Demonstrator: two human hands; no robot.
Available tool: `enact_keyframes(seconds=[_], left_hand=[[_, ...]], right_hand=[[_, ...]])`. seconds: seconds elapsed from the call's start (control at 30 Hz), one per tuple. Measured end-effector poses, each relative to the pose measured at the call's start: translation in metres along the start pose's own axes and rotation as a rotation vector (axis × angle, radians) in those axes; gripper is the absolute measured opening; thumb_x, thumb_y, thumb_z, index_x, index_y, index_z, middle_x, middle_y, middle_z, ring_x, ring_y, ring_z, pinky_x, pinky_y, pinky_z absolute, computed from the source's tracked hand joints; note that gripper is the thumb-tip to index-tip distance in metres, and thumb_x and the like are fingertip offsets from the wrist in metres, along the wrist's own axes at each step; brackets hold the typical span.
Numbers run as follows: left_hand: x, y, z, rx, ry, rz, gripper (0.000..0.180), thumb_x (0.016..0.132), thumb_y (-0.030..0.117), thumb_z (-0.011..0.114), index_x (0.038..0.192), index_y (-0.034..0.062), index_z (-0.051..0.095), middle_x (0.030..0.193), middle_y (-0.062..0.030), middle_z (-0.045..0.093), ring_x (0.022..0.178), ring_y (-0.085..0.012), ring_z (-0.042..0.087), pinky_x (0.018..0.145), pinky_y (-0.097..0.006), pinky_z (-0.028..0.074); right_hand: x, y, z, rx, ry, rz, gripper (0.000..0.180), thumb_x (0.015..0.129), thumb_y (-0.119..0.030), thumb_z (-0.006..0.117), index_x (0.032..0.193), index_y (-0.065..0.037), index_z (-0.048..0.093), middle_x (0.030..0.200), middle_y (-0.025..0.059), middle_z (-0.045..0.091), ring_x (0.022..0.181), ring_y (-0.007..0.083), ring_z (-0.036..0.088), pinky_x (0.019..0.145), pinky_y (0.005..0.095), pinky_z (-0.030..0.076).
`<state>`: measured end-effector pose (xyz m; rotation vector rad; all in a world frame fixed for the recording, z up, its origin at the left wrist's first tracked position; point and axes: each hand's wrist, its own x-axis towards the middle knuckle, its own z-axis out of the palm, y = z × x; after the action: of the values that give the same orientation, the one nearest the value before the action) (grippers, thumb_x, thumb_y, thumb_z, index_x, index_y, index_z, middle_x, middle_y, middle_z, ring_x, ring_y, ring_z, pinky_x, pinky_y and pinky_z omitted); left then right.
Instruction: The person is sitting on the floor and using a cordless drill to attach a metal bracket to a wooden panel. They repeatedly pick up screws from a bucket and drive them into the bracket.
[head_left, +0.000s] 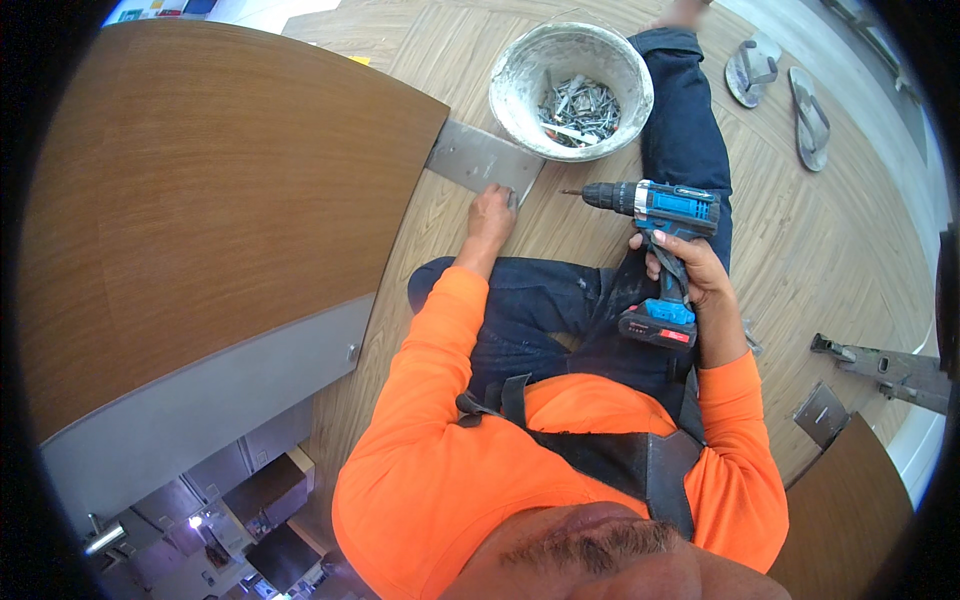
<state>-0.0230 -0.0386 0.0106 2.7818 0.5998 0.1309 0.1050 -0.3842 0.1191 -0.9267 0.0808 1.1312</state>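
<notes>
In my right hand [695,265] is a blue and black cordless drill [675,208], held by its grip. Its bit points left, well above the wooden floor, apart from any other thing. My left hand [490,218] rests at the near edge of a flat grey metal plate [480,158], fingers curled closed. A small greyish piece shows at its fingertips, too little to name. The plate sticks out from the end of a large brown wood-grain panel [240,190]. Just beyond the plate stands a whitish, stained bucket [515,85] with many loose screws [585,108] in it.
My legs [530,300] in dark trousers are on the floor, one bent, one stretched past the bucket. Two grey flip-flops [752,72] lie far right. A worn metal frame piece [890,372] and another brown panel [850,510] with a metal plate [822,414] are at right.
</notes>
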Motion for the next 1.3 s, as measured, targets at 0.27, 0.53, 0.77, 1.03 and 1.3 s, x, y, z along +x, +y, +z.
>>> enact_keyframes(seconds=[0.27, 0.53, 0.77, 1.03, 1.3], left_hand=[[-0.001, -0.007, 0.005, 0.019, 0.005, 0.007, 0.016, 0.087, 0.015, 0.064, 0.095, 0.0051, 0.074, 0.097, -0.0179, 0.068, 0.089, -0.0406, 0.068, 0.082, -0.050, 0.055], [0.000, -0.003, 0.007, 0.011, 0.053, 0.008, 0.014, 0.086, 0.016, 0.066, 0.089, 0.0043, 0.073, 0.093, -0.0184, 0.067, 0.086, -0.0414, 0.068, 0.079, -0.051, 0.056], [0.003, -0.001, 0.010, 0.046, 0.052, 0.001, 0.013, 0.082, 0.014, 0.068, 0.085, 0.0028, 0.072, 0.092, -0.0197, 0.067, 0.084, -0.0422, 0.068, 0.078, -0.051, 0.056], [0.002, 0.002, 0.008, 0.028, 0.009, -0.036, 0.018, 0.087, 0.017, 0.066, 0.091, 0.0009, 0.072, 0.094, -0.0222, 0.068, 0.086, -0.0433, 0.067, 0.080, -0.052, 0.055], [0.001, -0.004, 0.008, 0.054, 0.094, 0.034, 0.017, 0.087, 0.019, 0.067, 0.092, 0.0033, 0.071, 0.100, -0.0195, 0.065, 0.097, -0.0393, 0.064, 0.087, -0.049, 0.053]], right_hand=[[0.002, 0.003, -0.003, -0.023, -0.011, -0.003, 0.038, 0.093, -0.018, 0.074, 0.122, 0.003, 0.061, 0.101, 0.0144, 0.073, 0.066, 0.0152, 0.066, 0.059, 0.0287, 0.056], [0.001, 0.000, 0.000, -0.016, 0.008, 0.008, 0.034, 0.090, -0.020, 0.077, 0.114, 0.001, 0.065, 0.100, 0.0136, 0.074, 0.065, 0.0163, 0.066, 0.057, 0.0300, 0.056], [0.001, 0.000, -0.001, -0.031, 0.003, 0.002, 0.034, 0.090, -0.021, 0.077, 0.114, 0.001, 0.065, 0.101, 0.0131, 0.074, 0.066, 0.0167, 0.066, 0.059, 0.0306, 0.055], [0.002, 0.002, -0.004, -0.031, 0.004, 0.014, 0.032, 0.091, -0.019, 0.075, 0.114, 0.001, 0.065, 0.101, 0.0123, 0.074, 0.067, 0.0166, 0.065, 0.059, 0.0312, 0.055], [0.002, 0.002, -0.004, -0.047, -0.008, 0.001, 0.042, 0.094, -0.017, 0.071, 0.129, 0.004, 0.058, 0.103, 0.0141, 0.073, 0.067, 0.0152, 0.065, 0.059, 0.0287, 0.056]])
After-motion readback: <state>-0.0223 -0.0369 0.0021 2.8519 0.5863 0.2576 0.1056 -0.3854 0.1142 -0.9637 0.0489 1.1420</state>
